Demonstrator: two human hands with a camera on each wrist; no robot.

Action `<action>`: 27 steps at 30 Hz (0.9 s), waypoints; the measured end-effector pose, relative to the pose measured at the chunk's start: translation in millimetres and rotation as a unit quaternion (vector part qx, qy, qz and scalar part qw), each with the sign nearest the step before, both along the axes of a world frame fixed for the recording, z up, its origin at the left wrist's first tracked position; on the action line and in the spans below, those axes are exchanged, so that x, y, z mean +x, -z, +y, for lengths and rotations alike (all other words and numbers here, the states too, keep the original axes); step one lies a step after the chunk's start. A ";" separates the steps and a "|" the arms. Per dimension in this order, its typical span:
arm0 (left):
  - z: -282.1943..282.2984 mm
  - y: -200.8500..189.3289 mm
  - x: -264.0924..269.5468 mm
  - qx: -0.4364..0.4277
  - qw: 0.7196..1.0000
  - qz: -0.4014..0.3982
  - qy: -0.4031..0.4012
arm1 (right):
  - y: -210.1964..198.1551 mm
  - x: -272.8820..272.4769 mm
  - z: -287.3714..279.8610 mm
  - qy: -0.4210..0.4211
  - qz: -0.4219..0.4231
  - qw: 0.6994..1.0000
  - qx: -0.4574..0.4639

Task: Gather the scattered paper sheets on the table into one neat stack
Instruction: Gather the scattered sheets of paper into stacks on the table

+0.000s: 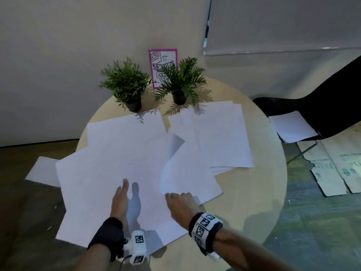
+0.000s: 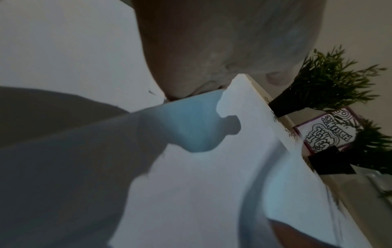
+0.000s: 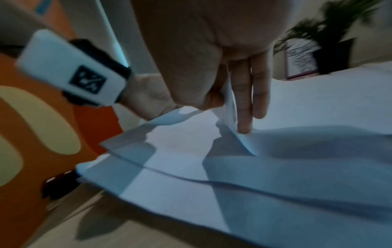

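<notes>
Several white paper sheets lie scattered over a round wooden table (image 1: 254, 192). A large sheet (image 1: 109, 173) covers the front left, another sheet (image 1: 127, 130) lies behind it, and a loose pile (image 1: 214, 133) sits at the back right. My left hand (image 1: 122, 192) rests edge-on on the large sheet with its fingers straight; its palm (image 2: 212, 42) hovers over paper (image 2: 212, 184). My right hand (image 1: 175, 198) pinches the near corner of a middle sheet (image 1: 187, 169), which curls upward. The right wrist view shows thumb and fingers (image 3: 244, 109) clamping that sheet (image 3: 244, 141).
Two potted plants (image 1: 127, 83) (image 1: 181, 79) and a pink-framed card (image 1: 163, 63) stand at the table's far edge by the wall. One sheet (image 1: 41, 171) sticks out past the left rim. A black chair (image 1: 332, 106) with paper (image 1: 293, 126) stands at the right, and cardboard (image 1: 332, 169) lies on the floor.
</notes>
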State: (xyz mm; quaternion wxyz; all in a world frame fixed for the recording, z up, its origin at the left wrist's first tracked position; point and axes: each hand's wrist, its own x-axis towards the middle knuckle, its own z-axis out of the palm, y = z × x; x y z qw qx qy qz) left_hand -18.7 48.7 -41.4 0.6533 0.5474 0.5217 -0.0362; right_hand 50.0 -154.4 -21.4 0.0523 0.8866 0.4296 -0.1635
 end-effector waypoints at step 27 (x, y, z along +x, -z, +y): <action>-5.0 16.2 9.3 0.151 0.978 0.040 0.136 | 35.5 170.1 -32.3 0.374 -0.062 0.923 0.058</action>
